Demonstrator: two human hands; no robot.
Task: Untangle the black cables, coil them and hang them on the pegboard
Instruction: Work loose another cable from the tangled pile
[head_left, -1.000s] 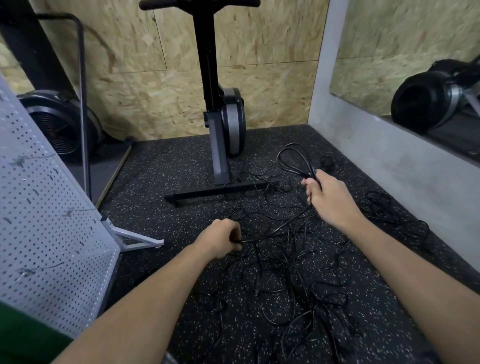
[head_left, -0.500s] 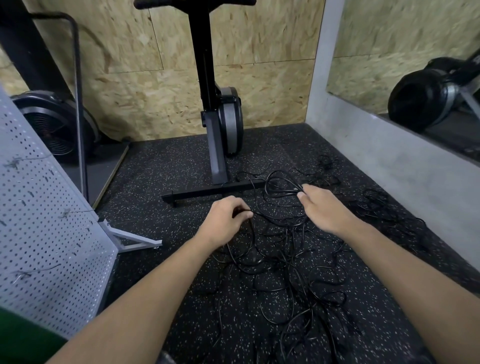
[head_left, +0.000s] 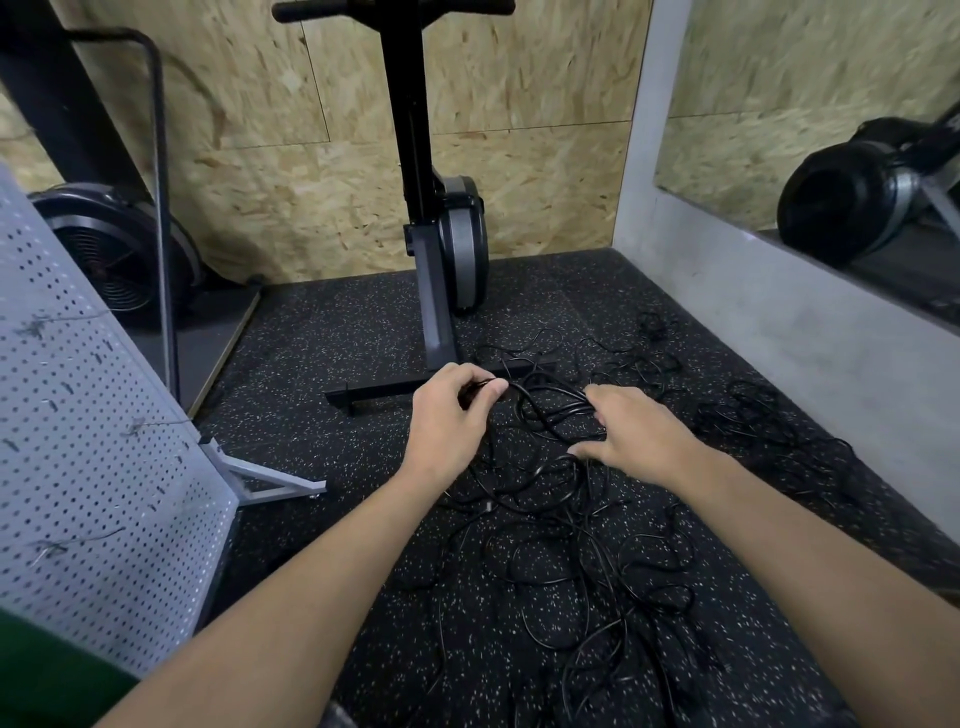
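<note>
**Cable heap on gym floor, both hands in at its far edge**

Head view (only view supplied).

- The black cables (head_left: 561, 525) are seen as one loose tangle spread over the speckled rubber floor (head_left: 332, 332), running from between the forearms out toward the grey wall on the right. None is coiled and none is hung.
- The left hand (head_left: 447, 421) is held just above the heap. Its fingers (head_left: 491, 387) are curled, and a single strand is pinched between thumb and forefinger. The strand is probably kept apart so that it can be traced out of the knot.
- The right hand (head_left: 641, 439) is laid into a cluster of loops. Its fingers (head_left: 605, 402) are bent over several strands and the thumb is stretched out to the side. The bundle seems to be steadied while the other strand is worked free.
- The pegboard (head_left: 78, 467) is propped on a stand at the left, well apart from the heap. Thin wire hooks (head_left: 150, 423) are seen on it, and nothing is hung from them.

Obstacles:
- The base bar (head_left: 374, 392) of an exercise machine (head_left: 415, 156) lies just beyond the hands. Strands are draped against it, and snagging there is judged likely.
- A fan wheel (head_left: 114, 254) is parked behind the pegboard.
- A mirror (head_left: 831, 130) is set in the right wall.
</note>
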